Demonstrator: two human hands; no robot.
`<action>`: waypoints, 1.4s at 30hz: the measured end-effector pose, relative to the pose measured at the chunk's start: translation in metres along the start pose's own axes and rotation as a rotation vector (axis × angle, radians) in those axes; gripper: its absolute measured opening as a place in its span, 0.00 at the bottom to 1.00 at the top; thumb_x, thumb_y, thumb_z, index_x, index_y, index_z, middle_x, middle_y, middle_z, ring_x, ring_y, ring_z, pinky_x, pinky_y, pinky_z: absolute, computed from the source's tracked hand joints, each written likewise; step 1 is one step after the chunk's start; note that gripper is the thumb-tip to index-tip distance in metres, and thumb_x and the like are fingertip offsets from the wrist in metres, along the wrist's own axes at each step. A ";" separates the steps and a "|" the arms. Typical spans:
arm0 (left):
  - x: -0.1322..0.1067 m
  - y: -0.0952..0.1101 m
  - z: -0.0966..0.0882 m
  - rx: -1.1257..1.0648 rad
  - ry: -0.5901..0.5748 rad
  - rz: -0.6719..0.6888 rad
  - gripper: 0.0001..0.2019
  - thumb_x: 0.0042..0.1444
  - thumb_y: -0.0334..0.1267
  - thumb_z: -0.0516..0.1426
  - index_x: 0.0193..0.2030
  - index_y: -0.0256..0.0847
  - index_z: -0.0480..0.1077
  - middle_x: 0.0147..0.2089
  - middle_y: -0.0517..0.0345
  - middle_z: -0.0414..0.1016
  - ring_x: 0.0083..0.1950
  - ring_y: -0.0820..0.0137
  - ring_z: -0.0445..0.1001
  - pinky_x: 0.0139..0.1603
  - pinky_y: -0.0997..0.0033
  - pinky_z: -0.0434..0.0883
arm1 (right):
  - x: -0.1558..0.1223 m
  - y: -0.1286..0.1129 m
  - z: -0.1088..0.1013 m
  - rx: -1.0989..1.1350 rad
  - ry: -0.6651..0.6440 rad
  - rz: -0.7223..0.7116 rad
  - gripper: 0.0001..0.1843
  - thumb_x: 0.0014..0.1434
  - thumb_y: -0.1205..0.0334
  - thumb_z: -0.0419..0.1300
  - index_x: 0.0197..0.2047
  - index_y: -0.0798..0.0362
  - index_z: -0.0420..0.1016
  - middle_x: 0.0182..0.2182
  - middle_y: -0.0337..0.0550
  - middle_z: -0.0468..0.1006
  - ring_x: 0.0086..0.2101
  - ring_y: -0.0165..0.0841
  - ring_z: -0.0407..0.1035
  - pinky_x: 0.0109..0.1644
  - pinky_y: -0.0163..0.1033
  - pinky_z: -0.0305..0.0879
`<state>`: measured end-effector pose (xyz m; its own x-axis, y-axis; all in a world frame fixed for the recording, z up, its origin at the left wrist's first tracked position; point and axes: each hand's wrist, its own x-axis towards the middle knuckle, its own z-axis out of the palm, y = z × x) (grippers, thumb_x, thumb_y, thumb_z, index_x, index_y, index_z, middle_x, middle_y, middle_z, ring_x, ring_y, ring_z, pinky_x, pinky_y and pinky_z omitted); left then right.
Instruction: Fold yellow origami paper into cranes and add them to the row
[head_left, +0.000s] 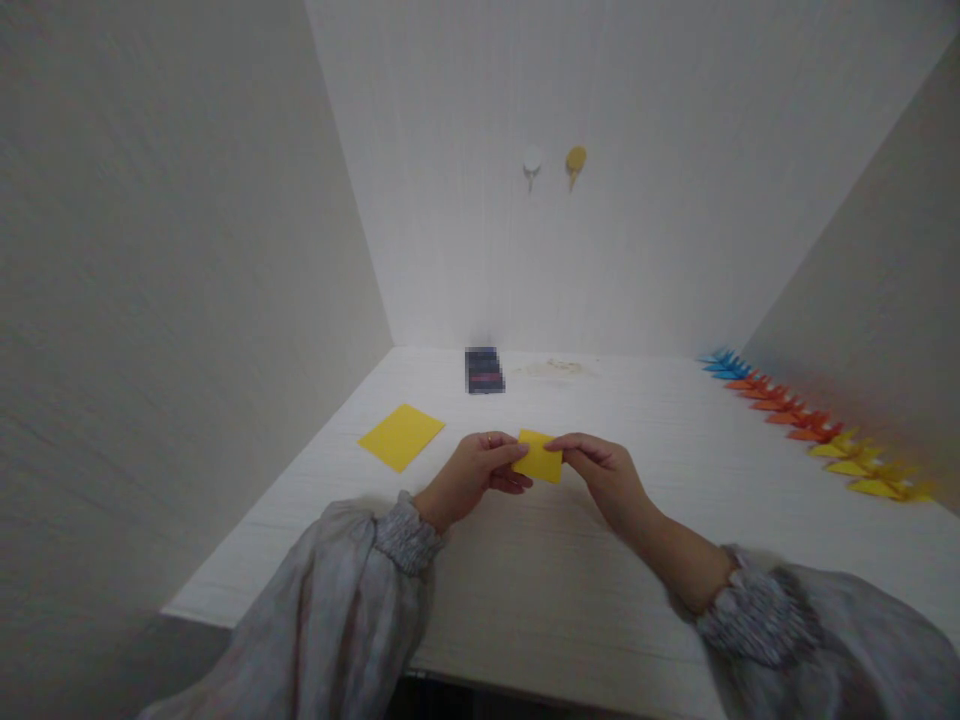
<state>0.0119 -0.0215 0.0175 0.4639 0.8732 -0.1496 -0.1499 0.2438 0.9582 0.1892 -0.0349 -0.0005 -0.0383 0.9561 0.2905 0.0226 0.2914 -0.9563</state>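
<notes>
A small folded yellow paper (539, 457) is held just above the white table (675, 520) between both hands. My left hand (480, 468) pinches its left edge with fingers curled; a ring shows on one finger. My right hand (600, 470) pinches the right edge in the same way. Both arms wear loose grey sleeves with gathered cuffs. A flat yellow square sheet (401, 436) lies on the table to the left of my left hand.
A row of folded paper cranes, blue (721, 364), orange (784, 408) and yellow (874, 470), runs along the right wall. A dark blurred rectangular object (484, 370) stands at the back. Two small hooks (555, 165) hang on the rear wall. Walls close in left and right.
</notes>
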 end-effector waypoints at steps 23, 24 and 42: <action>0.002 -0.009 0.000 0.451 -0.089 0.090 0.12 0.46 0.44 0.57 0.25 0.36 0.69 0.15 0.64 0.64 0.16 0.81 0.61 0.19 0.81 0.58 | 0.004 -0.002 0.009 -0.022 -0.209 0.241 0.09 0.44 0.56 0.62 0.25 0.52 0.74 0.20 0.37 0.73 0.22 0.29 0.64 0.25 0.34 0.60; 0.002 -0.010 0.001 0.452 -0.088 0.097 0.12 0.46 0.44 0.57 0.26 0.36 0.69 0.15 0.64 0.64 0.17 0.80 0.61 0.19 0.81 0.58 | 0.004 -0.002 0.009 -0.039 -0.219 0.244 0.08 0.43 0.56 0.62 0.24 0.53 0.73 0.19 0.37 0.72 0.21 0.28 0.63 0.24 0.33 0.59; 0.002 -0.006 0.005 0.281 0.135 0.282 0.09 0.41 0.39 0.61 0.27 0.35 0.69 0.22 0.61 0.69 0.22 0.79 0.65 0.25 0.79 0.62 | 0.003 -0.014 0.005 0.029 0.000 0.019 0.07 0.48 0.56 0.60 0.28 0.50 0.74 0.27 0.38 0.74 0.29 0.30 0.66 0.34 0.36 0.62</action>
<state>0.0178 -0.0237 0.0123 0.3177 0.9412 0.1149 -0.0019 -0.1206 0.9927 0.1842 -0.0360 0.0135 -0.0380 0.9614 0.2724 -0.0061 0.2724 -0.9622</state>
